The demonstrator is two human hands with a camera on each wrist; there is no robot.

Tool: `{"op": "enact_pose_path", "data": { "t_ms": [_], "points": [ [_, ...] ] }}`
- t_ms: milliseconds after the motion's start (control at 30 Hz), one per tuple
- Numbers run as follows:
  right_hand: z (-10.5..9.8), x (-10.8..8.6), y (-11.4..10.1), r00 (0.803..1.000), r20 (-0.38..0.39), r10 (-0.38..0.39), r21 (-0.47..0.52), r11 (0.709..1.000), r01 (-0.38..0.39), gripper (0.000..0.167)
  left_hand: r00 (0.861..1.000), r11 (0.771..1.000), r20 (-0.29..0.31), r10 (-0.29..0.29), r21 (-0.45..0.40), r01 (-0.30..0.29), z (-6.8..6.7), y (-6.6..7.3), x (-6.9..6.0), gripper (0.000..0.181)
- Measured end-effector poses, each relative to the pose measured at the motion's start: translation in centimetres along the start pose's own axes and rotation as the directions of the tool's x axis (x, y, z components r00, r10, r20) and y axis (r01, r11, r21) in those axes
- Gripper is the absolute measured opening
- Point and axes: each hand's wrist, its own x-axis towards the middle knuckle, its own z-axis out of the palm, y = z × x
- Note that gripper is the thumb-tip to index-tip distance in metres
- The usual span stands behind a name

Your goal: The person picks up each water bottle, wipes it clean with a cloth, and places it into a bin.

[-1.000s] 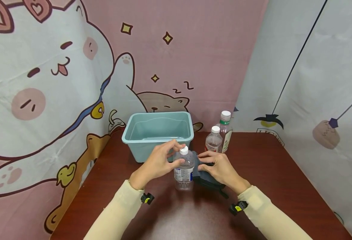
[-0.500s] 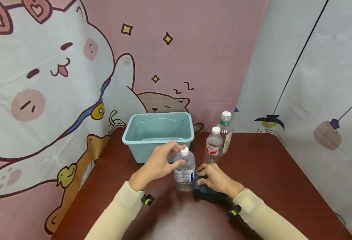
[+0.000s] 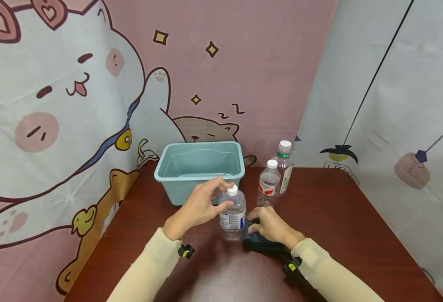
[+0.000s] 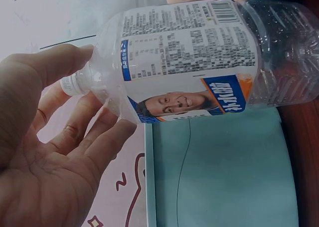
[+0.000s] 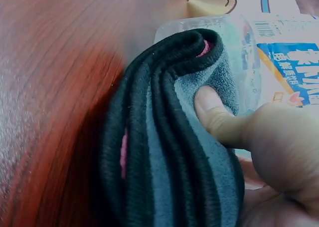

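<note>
Two cream sleeves [image 3: 147,264] come in over the near side of the brown tabletop [image 3: 357,226], a black wrist camera [image 3: 186,251] at each cuff. The right hand [image 3: 272,226] pinches a folded grey cloth [image 5: 164,152] with black edging, about midway between the left and right edges. Just left of it stands an upright clear plastic bottle [image 3: 231,220] with a white cap and printed label; the left hand [image 3: 202,201] holds it, thumb and fingers bent round the neck. Toward the far edge, right of centre, a red-labelled bottle [image 3: 268,184] stands just in front of a green-banded bottle [image 3: 286,167], both white-capped. Near the far-left corner sits a pale teal plastic bin [image 3: 179,188]. Behind the far edge rises a pink-and-white cartoon backdrop [image 3: 244,84].
</note>
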Motion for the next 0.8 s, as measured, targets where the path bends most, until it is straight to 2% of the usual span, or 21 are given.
{"op": "enact_pose_path", "data": {
  "t_ms": [233, 400, 633, 800],
  "points": [
    [0.0, -0.3, 0.4, 0.996, -0.058, 0.067, 0.104, 0.993, -0.060, 0.027, 1.000, 1.000, 0.008, -0.016, 0.007, 0.016, 0.1, -0.2, 0.1, 0.033],
    [-0.1, -0.9, 0.1, 0.985, -0.107, 0.135, 0.181, 0.977, -0.115, 0.028, 1.000, 1.000, 0.016, -0.020, 0.000, 0.020, 0.1, -0.1, 0.0, 0.033],
    [-1.1, -0.8, -0.8, 0.975, -0.178, 0.134, 0.217, 0.972, -0.094, 0.028, 1.000, 1.000, 0.015, -0.016, -0.001, 0.016, 0.0, 0.0, 0.0, 0.034],
    [-2.3, -0.5, -1.6, 0.956, -0.261, 0.132, 0.239, 0.969, -0.068, 0.030, 1.000, 1.000, 0.012, -0.013, 0.006, 0.013, 0.0, 0.0, 0.1, 0.034]
  ]
}}
